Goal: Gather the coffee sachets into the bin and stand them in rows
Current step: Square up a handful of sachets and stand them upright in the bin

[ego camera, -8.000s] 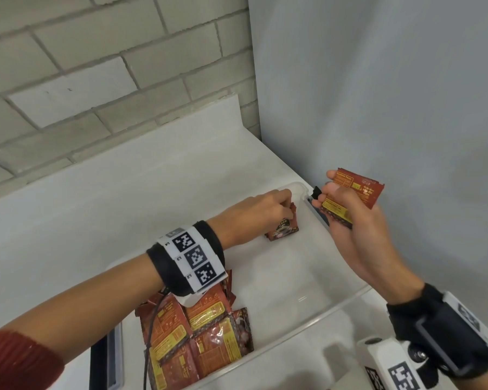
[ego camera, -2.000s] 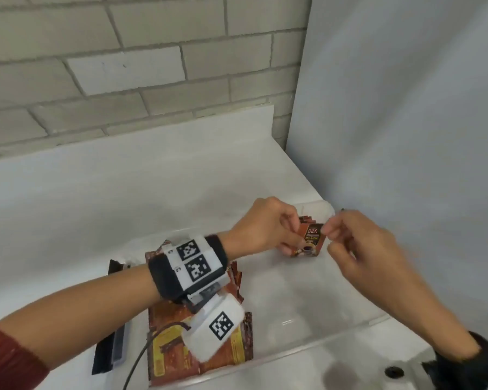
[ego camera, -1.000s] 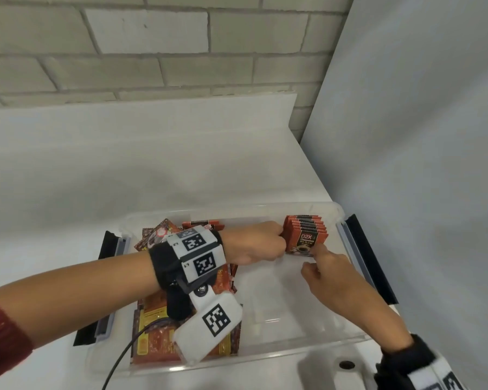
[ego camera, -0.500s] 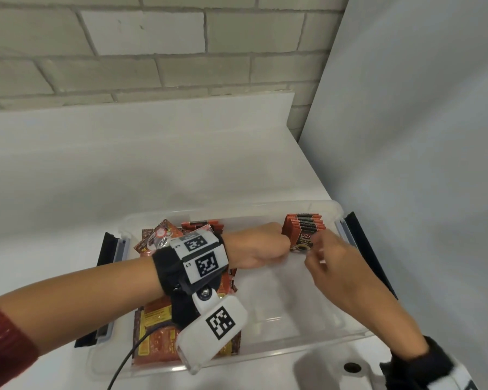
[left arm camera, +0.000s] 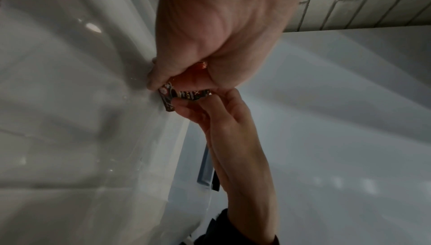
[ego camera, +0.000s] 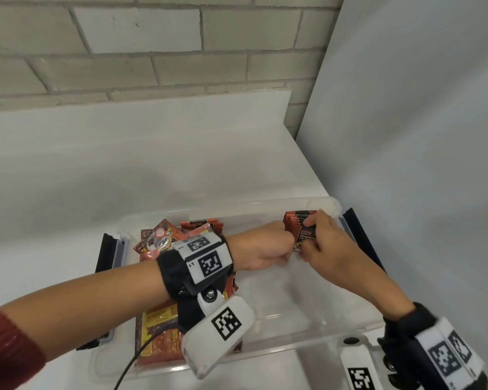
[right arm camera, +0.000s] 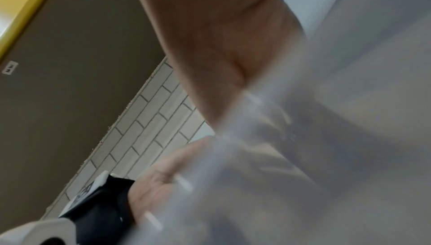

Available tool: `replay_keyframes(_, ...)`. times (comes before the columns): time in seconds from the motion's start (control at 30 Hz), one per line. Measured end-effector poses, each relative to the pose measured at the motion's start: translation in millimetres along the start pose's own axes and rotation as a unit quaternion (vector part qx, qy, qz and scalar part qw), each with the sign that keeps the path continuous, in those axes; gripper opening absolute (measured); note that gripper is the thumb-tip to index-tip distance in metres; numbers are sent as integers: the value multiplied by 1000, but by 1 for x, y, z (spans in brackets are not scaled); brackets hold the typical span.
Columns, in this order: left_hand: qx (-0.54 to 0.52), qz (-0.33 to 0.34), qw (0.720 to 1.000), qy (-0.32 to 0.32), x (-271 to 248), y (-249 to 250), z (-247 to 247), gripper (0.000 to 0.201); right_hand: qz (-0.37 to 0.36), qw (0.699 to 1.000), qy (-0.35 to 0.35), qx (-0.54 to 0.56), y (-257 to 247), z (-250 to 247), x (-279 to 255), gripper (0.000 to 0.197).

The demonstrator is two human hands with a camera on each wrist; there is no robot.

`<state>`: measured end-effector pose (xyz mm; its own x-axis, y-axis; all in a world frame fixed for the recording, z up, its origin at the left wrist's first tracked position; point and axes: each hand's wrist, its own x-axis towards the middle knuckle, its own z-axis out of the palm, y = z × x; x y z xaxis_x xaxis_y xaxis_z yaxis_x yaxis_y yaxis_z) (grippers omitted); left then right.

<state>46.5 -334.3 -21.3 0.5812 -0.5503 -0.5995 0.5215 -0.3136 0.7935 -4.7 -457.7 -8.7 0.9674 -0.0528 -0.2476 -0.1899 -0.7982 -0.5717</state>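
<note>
Inside the clear bin [ego camera: 268, 351], at its far right corner, a row of sachets [ego camera: 298, 220] stands on edge, and both hands meet there. The left hand [ego camera: 261, 246] reaches across the bin with its fingers curled, pinching the front sachet's left edge, while the right hand [ego camera: 326, 243] comes from the near right and pinches that sachet with thumb and fingertips, as the left wrist view confirms. Loose sachets [ego camera: 159, 332] lie piled flat at the bin's left end under the left forearm.
</note>
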Motion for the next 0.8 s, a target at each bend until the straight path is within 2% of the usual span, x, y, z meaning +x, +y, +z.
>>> replay_keyframes(0.17, 0, -4, 1000, 3, 0, 0, 0, 39, -5, 1000, 0, -5, 5, -1, -1, 37)
replay_keyframes(0.27, -2, -14, 1000, 23, 0, -2, -1, 35, -32, 998, 57, -23, 1, -4, -11, 40)
replay_keyframes(0.33, -10, -15, 999, 30, 0, -3, -1, 35, -37, 996, 83, -16, -2, -6, -21, 33)
replay_keyframes(0.47, -29, -20, 999, 31, 0, -4, -2, 35, 43, 997, -43, -37, -1, -3, -32, 24)
replay_keyframes(0.5, -31, -22, 999, 25, 0, -4, -1, 33, 54, 996, -55, -34, -1, -2, -32, 24)
replay_keyframes(0.67, -36, -29, 999, 8, -4, -1, 3, 46, 57, 996, -67, -5, 1, 3, -27, 37)
replay_keyframes(0.8, -26, -16, 1000, 0, -7, 1, 3, 45, 54, 996, -72, -4, 2, 4, -27, 41)
